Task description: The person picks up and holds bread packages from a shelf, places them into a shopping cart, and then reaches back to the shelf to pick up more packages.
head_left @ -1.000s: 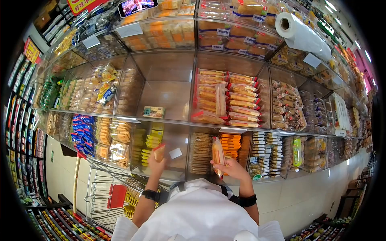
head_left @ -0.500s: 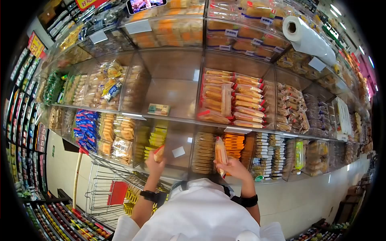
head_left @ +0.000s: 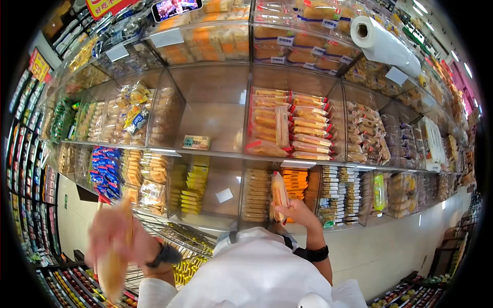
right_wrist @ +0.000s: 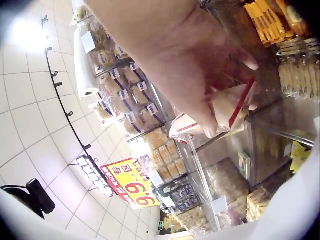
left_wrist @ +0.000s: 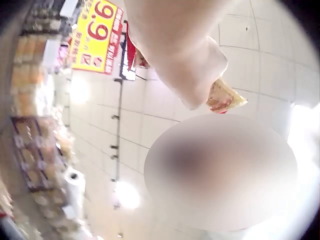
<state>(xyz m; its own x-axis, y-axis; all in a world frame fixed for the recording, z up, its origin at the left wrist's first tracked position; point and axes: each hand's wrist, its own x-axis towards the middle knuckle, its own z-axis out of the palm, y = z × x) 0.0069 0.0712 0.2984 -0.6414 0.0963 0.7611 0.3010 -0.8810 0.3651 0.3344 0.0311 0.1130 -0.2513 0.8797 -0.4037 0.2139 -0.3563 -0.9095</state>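
Though long, packet (head_left: 279,189) in right grip (head_left: 300,211)

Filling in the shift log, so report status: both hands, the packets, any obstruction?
Left hand, blurred, grips wrapped snack. Right hand holds red-edged packet before orange packets. Shopping cart near left hand; no obstruction seen.

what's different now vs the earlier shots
The left hand has swung away from the bins to the person's left, now blurred and larger in the head view, still holding its wrapped snack. Nothing was visibly let go or newly taken.

Unchanged: the right hand still grips its red-edged package by the orange packs.
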